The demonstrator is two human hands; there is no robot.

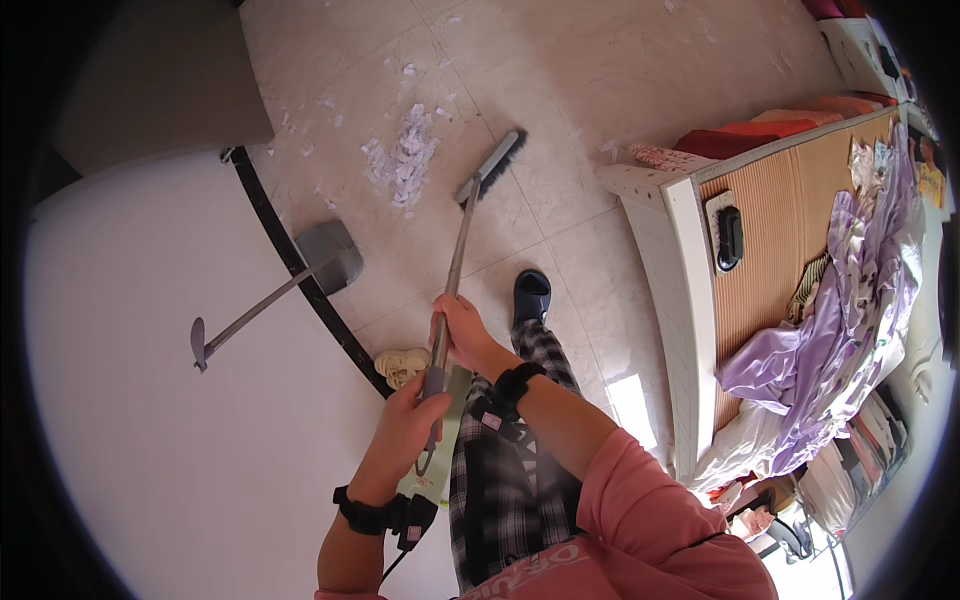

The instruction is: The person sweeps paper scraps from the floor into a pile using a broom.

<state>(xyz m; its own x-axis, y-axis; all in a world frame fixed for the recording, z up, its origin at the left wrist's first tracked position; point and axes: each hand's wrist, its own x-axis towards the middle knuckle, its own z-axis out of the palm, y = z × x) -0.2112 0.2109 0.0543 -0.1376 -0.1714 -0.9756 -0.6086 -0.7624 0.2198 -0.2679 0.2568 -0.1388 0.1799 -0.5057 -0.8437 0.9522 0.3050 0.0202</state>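
Both hands grip the long metal handle of a broom [491, 169], whose dark bristles touch the tiled floor. My left hand [407, 420] is wrapped around the grey grip near the handle's looped end. Further down the pole, my right hand [463, 330] closes on the bare metal. To the left of the broom head lies a heap of white paper scraps [409, 154], with loose bits scattered around it. A grey long-handled dustpan [330, 259] rests against the white wall, its pole leaning left.
A white-framed piece of furniture [667, 300] stands on the right, with a black-handled brush [729, 236] and crumpled lilac fabric [795, 360] on its ribbed brown top. A beige shoe [403, 367] sits by the black baseboard [292, 262]. My dark slipper [532, 296] is on the floor.
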